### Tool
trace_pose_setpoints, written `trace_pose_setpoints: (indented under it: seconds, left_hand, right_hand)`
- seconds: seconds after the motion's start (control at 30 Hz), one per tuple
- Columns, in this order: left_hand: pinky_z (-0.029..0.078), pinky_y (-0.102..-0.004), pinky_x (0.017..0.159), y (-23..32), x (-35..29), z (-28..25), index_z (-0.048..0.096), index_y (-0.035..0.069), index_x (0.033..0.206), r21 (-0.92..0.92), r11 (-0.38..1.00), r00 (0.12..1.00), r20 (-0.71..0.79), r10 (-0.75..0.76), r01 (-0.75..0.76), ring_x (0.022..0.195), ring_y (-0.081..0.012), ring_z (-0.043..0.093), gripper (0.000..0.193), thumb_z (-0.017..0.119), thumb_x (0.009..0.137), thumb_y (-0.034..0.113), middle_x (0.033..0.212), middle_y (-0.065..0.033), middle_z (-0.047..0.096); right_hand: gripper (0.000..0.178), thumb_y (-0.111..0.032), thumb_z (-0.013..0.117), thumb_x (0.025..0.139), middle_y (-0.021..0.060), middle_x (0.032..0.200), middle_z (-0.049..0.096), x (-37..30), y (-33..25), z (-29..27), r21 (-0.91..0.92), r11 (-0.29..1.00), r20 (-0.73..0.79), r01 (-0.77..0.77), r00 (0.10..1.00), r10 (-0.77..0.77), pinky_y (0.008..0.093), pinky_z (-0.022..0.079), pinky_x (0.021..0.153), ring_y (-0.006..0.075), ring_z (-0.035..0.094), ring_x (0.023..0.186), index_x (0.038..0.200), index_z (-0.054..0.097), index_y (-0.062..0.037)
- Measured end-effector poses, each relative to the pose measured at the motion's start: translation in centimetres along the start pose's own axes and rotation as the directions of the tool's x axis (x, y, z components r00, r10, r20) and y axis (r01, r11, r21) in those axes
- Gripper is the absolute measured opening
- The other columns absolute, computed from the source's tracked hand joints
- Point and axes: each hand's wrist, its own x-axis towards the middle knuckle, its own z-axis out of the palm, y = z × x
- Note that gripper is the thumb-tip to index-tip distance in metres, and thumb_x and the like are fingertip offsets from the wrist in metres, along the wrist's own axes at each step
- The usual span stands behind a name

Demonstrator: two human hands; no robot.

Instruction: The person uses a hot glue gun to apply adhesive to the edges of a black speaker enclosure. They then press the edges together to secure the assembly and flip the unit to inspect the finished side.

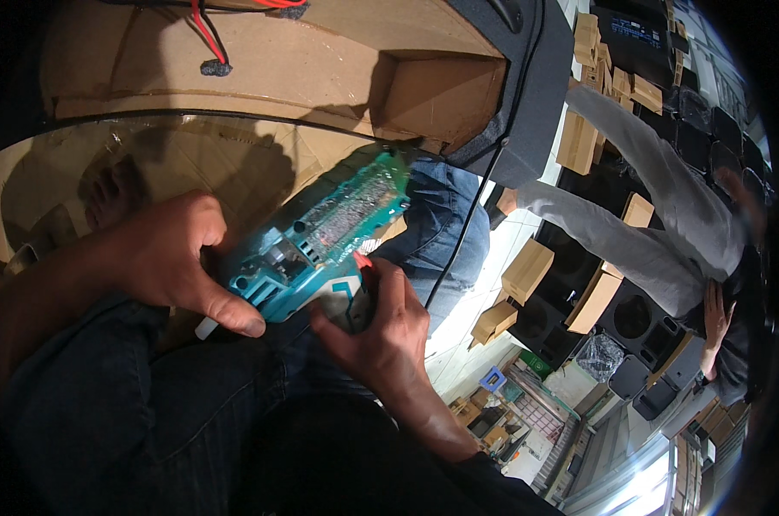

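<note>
A teal power tool, by its look a glue gun, is held tilted over my lap, its front end pointing up and to the right. Clear, shiny wrapping covers its body, and its front end is blurred. My right hand is closed around its grey-and-white handle, the forefinger by the red trigger. At the rear end my left hand lies with its thumb against the casing; the other fingers are curled and partly hidden. A white rod shows just below the left thumb.
An open wooden cabinet with dark carpeted sides lies ahead, red and black wires inside. A black cable hangs at its right. Further right, another person in grey trousers is among cardboard pieces and black speaker cabinets.
</note>
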Motion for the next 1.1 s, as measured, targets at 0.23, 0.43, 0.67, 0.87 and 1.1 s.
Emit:
trace_pose_setpoints:
  seconds: [0.23, 0.43, 0.67, 0.87, 1.1]
  left_hand:
    - [0.047, -0.035, 0.056, -1.0, 0.2, 0.3, 0.068, -0.004, 0.067, -0.033, 0.999, 0.999, 0.016, -0.033, 0.033, 0.055, -0.02, 0.06, 0.065, 0.094, 0.063, 0.056, 0.061, -0.0098, 0.062]
    - [0.047, -0.0342, 0.055, -0.9, 0.1, 0.1, 0.069, -0.003, 0.067, -0.022, 1.0, 1.0, 0.016, -0.006, 0.006, 0.053, -0.0198, 0.059, 0.063, 0.095, 0.063, 0.054, 0.058, -0.0097, 0.062]
    - [0.048, -0.0332, 0.056, -0.9, 0.3, 0.2, 0.07, -0.003, 0.068, -0.06, 0.998, 0.999, -0.031, 0.011, -0.013, 0.055, -0.0201, 0.062, 0.066, 0.095, 0.061, 0.058, 0.06, -0.0109, 0.064]
    - [0.05, -0.0351, 0.059, -0.7, 0.5, 0.1, 0.07, -0.004, 0.068, -0.004, 1.0, 1.0, -0.001, -0.02, 0.02, 0.057, -0.0221, 0.063, 0.069, 0.095, 0.06, 0.06, 0.061, -0.011, 0.063]
    - [0.05, -0.0364, 0.06, -0.5, 0.4, 0.2, 0.068, -0.006, 0.067, 0.049, 0.999, 0.999, -0.041, 0.014, -0.012, 0.057, -0.0215, 0.062, 0.072, 0.095, 0.059, 0.06, 0.061, -0.0125, 0.064]
  right_hand:
    - [0.073, -0.027, 0.091, 0.073, 0.0246, 0.101, 0.07, 0.4, 0.4, 0.3, -0.019, 0.999, 0.024, 0.045, 0.999, -0.045, 0.0429, 0.062, 0.074, 0.036, 0.075, 0.088, 0.126, 0.053, 0.006]
    - [0.073, -0.027, 0.091, 0.071, 0.0239, 0.1, 0.07, 0.3, 0.5, 0.3, -0.048, 0.996, -0.046, 0.069, 0.996, -0.071, 0.0426, 0.062, 0.074, 0.0352, 0.075, 0.086, 0.124, 0.055, 0.0062]
    - [0.075, -0.029, 0.092, 0.07, 0.0228, 0.101, 0.069, 0.4, 0.6, 0.5, -0.061, 0.998, -0.091, 0.036, 0.995, -0.041, 0.0426, 0.062, 0.077, 0.0352, 0.074, 0.088, 0.126, 0.055, 0.0054]
    - [0.077, -0.031, 0.092, 0.069, 0.0215, 0.102, 0.069, 0.0, 0.8, 0.7, -0.054, 0.999, -0.057, -0.005, 0.998, 0.002, 0.0429, 0.061, 0.08, 0.0348, 0.074, 0.091, 0.127, 0.055, 0.0038]
    - [0.077, -0.029, 0.093, 0.068, 0.0207, 0.103, 0.069, -0.2, 0.6, 0.4, -0.08, 0.997, -0.102, 0.021, 0.994, -0.029, 0.0427, 0.061, 0.078, 0.0339, 0.074, 0.09, 0.127, 0.055, 0.0024]
